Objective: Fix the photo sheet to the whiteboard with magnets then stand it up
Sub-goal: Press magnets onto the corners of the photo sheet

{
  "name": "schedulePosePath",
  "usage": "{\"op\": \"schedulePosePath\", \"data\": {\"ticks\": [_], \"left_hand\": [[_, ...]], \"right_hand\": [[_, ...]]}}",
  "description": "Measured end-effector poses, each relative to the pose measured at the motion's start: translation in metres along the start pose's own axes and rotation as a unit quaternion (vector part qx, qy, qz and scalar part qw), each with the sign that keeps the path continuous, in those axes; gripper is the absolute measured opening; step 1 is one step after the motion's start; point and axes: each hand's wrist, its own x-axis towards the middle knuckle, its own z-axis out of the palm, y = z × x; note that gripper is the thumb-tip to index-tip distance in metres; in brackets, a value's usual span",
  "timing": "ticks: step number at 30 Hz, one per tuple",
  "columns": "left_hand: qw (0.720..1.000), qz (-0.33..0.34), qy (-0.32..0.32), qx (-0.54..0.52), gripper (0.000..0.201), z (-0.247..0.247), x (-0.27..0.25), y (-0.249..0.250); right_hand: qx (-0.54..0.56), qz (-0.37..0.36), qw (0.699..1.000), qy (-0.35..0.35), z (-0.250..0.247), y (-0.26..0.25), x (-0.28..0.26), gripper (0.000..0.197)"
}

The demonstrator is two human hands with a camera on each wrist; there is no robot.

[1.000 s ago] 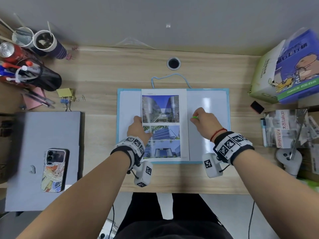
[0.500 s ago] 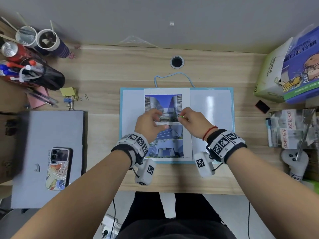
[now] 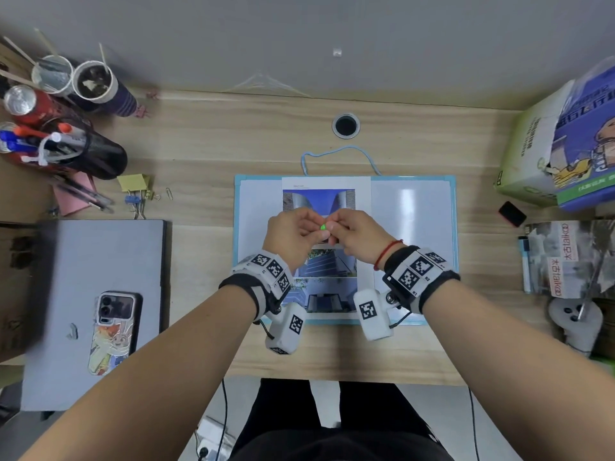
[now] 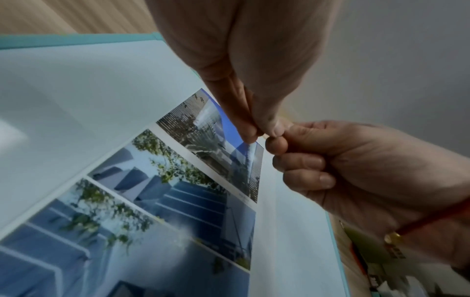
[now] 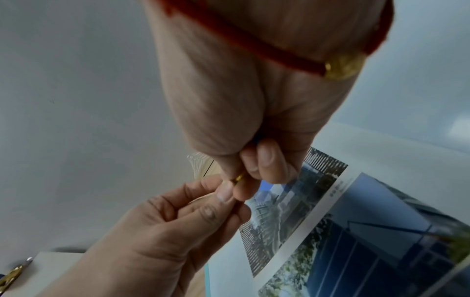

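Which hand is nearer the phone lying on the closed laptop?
Left. The left hand is above the photo sheet, on the side towards the phone; the right hand meets it fingertip to fingertip, on its far side.

Your two hands hide the middle of the photo sheet (image 3: 326, 184) in the head view. Between your fingertips (image 3: 327, 226) only a speck of the green magnet (image 3: 322, 226) shows; its shape is too small to tell. Whether your left hand (image 3: 293, 234) grips it too, you cannot tell. The box (image 3: 565, 144) at the desk's right edge is cut off. Left wrist view: the lower photos are blurred.
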Motion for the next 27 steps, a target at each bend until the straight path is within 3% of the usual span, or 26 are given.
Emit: {"op": "schedulePosePath", "data": {"ticks": [3,9,13,27], "left_hand": [[0.999,-0.002,0.007,0.031,0.012,-0.006,0.011,-0.003],[0.993,-0.059,0.080,0.062,0.011,-0.036,0.059,-0.019],[0.990,-0.078,0.081,0.086,0.009,-0.044,0.079,-0.020],[0.987,-0.094,0.103,0.078,0.006,-0.041,0.096,-0.016]], "right_hand": [[-0.005,-0.002,1.000,0.008,-0.002,0.003,0.007,0.019],[-0.045,0.047,0.991,0.113,-0.022,0.027,0.023,0.013],[-0.047,0.096,0.990,0.096,-0.024,0.038,0.026,0.010],[-0.199,0.090,0.972,0.085,-0.017,0.036,0.042,0.013]]}}
